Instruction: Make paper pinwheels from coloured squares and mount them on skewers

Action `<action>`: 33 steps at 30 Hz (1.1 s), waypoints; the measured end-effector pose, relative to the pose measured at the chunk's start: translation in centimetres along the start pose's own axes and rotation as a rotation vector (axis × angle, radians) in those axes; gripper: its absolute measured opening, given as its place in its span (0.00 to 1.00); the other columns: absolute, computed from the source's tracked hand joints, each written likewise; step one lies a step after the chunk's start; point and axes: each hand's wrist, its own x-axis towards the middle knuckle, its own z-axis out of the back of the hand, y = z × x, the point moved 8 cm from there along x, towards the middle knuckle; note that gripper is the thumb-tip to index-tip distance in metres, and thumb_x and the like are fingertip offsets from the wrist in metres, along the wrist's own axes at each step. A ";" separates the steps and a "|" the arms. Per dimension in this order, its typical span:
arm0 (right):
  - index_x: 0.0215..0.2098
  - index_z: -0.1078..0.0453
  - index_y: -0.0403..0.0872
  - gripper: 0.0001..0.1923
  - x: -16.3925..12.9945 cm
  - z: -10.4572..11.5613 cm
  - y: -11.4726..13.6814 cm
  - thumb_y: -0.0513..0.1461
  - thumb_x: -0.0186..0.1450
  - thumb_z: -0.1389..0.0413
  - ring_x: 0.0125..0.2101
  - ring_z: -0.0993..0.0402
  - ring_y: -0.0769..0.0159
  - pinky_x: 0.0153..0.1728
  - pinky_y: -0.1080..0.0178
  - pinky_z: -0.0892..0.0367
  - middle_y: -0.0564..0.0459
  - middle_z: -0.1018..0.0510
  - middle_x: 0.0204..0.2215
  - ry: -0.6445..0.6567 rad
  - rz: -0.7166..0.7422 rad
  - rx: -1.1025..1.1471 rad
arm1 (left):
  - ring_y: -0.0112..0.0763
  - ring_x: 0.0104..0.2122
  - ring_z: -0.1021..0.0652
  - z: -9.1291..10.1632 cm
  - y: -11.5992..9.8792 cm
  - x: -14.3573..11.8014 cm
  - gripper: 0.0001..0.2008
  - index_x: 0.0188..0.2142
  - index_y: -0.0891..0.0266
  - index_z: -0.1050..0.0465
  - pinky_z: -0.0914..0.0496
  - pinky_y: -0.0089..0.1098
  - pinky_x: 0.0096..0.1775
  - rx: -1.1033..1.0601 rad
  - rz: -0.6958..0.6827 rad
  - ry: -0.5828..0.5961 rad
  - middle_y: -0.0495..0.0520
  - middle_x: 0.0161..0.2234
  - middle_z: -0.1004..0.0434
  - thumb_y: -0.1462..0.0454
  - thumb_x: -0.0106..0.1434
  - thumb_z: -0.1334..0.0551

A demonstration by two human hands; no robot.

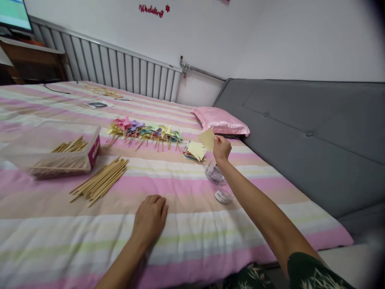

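Observation:
My right hand is closed on a pale yellow paper square, pinching its right side. The square is held just above a stack of coloured paper squares whose top sheet is pale yellow, with short cuts visible near its edge. My left hand rests palm down on the striped bedspread, holding nothing, its fingers loosely bent. Two clear round containers, the farther one and the nearer one, sit below my right wrist. Beyond my left hand lies a bundle of thin wooden sticks.
A clear plastic box with more sticks stands at the left. Several paper pinwheels lie in a row behind the sticks. A pink pillow leans near the grey headboard. A dark flat object lies farther back.

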 end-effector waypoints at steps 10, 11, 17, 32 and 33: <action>0.38 0.26 0.48 0.11 -20.3 1.9 4.9 0.40 0.66 0.50 0.42 0.28 0.63 0.47 0.59 0.38 0.52 0.20 0.38 0.272 0.543 0.288 | 0.42 0.44 0.27 3.4 3.6 -1.8 0.17 0.38 0.64 0.23 0.34 0.39 0.48 0.033 0.102 -0.136 0.59 0.41 0.23 0.60 0.61 0.49; 0.38 0.25 0.49 0.10 -22.6 1.5 4.8 0.39 0.65 0.49 0.42 0.28 0.63 0.48 0.58 0.39 0.52 0.20 0.38 0.335 0.586 0.289 | 0.42 0.44 0.26 3.7 4.2 -2.3 0.17 0.37 0.65 0.23 0.33 0.39 0.48 0.047 0.108 -0.142 0.60 0.41 0.23 0.60 0.61 0.49; 0.36 0.25 0.52 0.06 -29.1 0.9 3.3 0.40 0.62 0.45 0.41 0.28 0.63 0.50 0.53 0.41 0.54 0.20 0.39 0.434 0.669 0.275 | 0.42 0.43 0.26 4.8 6.4 -5.3 0.16 0.38 0.65 0.24 0.32 0.40 0.47 0.029 0.053 -0.203 0.60 0.40 0.23 0.60 0.62 0.48; 0.64 0.55 0.42 0.31 -26.5 -0.3 2.4 0.49 0.68 0.61 0.64 0.60 0.58 0.61 0.47 0.57 0.43 0.53 0.65 0.615 0.545 -0.012 | 0.38 0.59 0.39 2.1 -1.0 -5.9 0.21 0.57 0.66 0.40 0.41 0.42 0.58 -0.039 -0.306 -0.114 0.62 0.58 0.37 0.63 0.66 0.51; 0.64 0.55 0.42 0.31 -26.6 -0.8 2.5 0.50 0.68 0.61 0.64 0.61 0.58 0.61 0.48 0.58 0.43 0.54 0.65 0.641 0.557 -0.031 | 0.38 0.60 0.40 1.8 -1.6 -5.5 0.22 0.58 0.66 0.41 0.42 0.42 0.58 -0.031 -0.300 -0.101 0.62 0.59 0.38 0.63 0.66 0.51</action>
